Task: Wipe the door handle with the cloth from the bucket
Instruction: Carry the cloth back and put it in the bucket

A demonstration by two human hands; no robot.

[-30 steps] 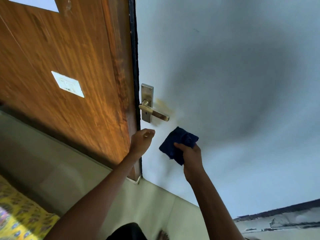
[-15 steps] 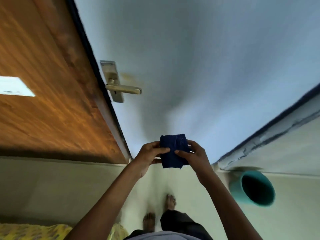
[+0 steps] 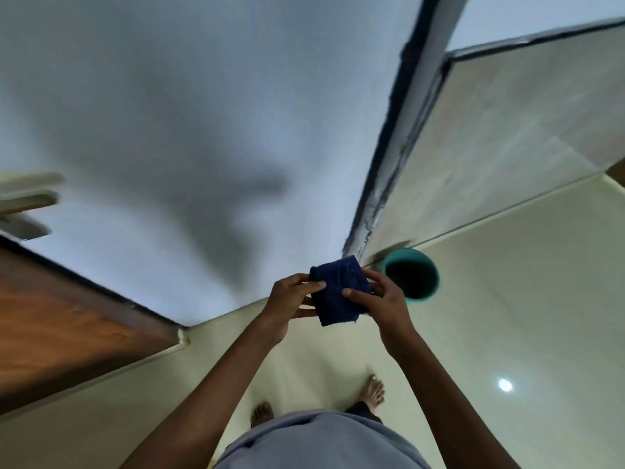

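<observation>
Above pale glossy floor (image 3: 507, 316), both hands pinch a folded, napped navy cloth (image 3: 338, 292): left hand (image 3: 287, 299) at its left edge, right hand (image 3: 382, 299) opposite. Round teal bucket (image 3: 411, 274) stands just beyond. Blurred handle (image 3: 28, 201) sits far left.

One dark blue cloth (image 3: 339, 290) is in view, folded into a small pad, and two hands are on it: the left hand (image 3: 293, 299) at its left edge and the right hand (image 3: 378, 299) at its right edge. One teal bucket (image 3: 412, 273) stands on the floor (image 3: 507, 316) by the foot of the wall, and two bare feet (image 3: 372, 391) stand on that same floor. At the left edge of the view there is one door handle (image 3: 28, 201), blurred, and one wooden door (image 3: 61, 330) below it.
</observation>
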